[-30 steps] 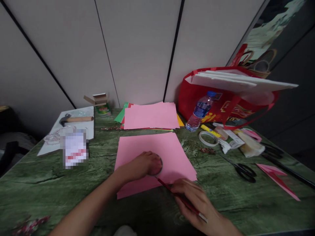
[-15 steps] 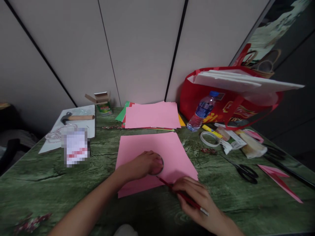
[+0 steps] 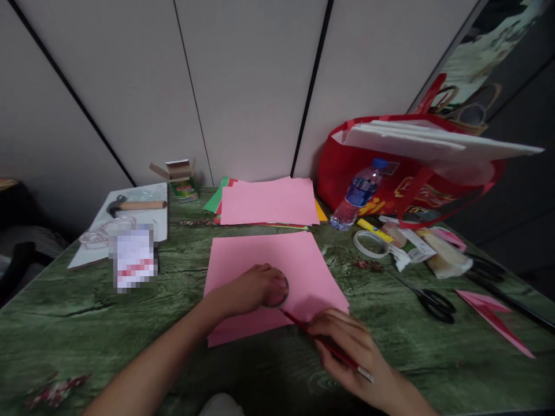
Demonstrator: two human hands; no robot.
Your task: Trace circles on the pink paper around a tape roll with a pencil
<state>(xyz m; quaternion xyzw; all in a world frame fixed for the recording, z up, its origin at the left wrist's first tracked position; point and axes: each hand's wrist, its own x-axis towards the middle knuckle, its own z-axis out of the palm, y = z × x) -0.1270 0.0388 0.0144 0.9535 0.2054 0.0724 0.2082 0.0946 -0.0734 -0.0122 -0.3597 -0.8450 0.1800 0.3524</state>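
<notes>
- Gray wall panels [image 3: 247, 86] are standing behind green wood-look table [image 3: 78, 323].
- Head view: L hand [image 3: 256, 288] is pressing round disc [image 3: 281, 296] onto nearer pink paper stack [image 3: 303, 266], mid-table; can't tell if fingers are gripping.
- R hand [image 3: 347, 349] is gripping red pencil [image 3: 295, 320], tip pointing at disc's near edge.
- Prob. best: pressing evenly, keeping pencil snug to rim.
- Disc is looking pinkish, dark-rimmed, partly hidden; paper's lying flat, edges uneven.

I count 1 left hand [image 3: 262, 286], 1 right hand [image 3: 347, 346], 1 red pencil [image 3: 297, 322] and 1 round disc [image 3: 283, 294]. Paper makes 2 piles, 1 near pile [image 3: 303, 263] and 1 far pile [image 3: 267, 202], sheets uncountable. Also 1 hammer [image 3: 141, 205], 1 bottle [image 3: 358, 193], 1 tape roll [image 3: 359, 251], 1 red bag [image 3: 336, 173], and at least 1 pair of scissors [image 3: 437, 305].
</notes>
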